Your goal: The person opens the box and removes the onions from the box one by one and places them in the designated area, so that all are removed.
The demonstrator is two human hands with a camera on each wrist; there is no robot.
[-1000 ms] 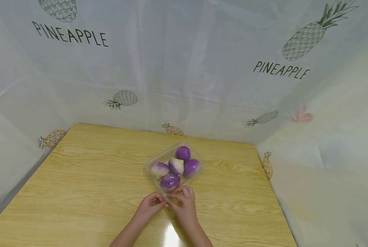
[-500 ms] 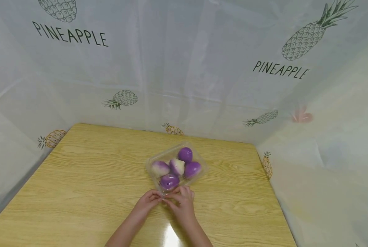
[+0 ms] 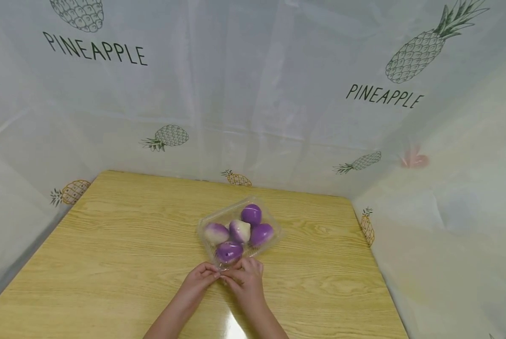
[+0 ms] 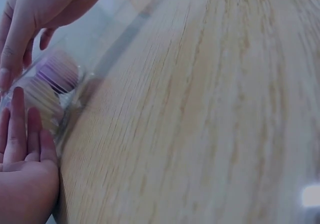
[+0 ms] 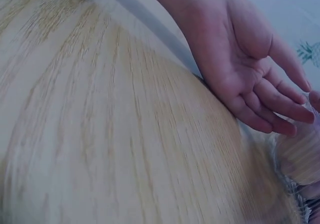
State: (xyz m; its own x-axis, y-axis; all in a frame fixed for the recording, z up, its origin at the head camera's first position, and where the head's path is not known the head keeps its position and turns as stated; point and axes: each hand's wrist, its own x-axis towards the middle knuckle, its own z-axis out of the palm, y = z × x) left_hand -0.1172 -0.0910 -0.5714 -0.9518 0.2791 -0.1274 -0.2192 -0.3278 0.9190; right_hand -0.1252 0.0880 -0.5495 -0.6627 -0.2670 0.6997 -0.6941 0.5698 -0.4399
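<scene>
Your left hand (image 3: 195, 282) and right hand (image 3: 249, 281) are apparently pinching the near corner of a clear plastic box (image 3: 228, 212), which is resting just beyond both on the yellow wood-grain worktop (image 3: 321, 249), holding five rounded purple-and-cream pieces (image 3: 239, 231). Seemingly, you are working that corner's edge; the next move is calling for one bracing hand.
</scene>
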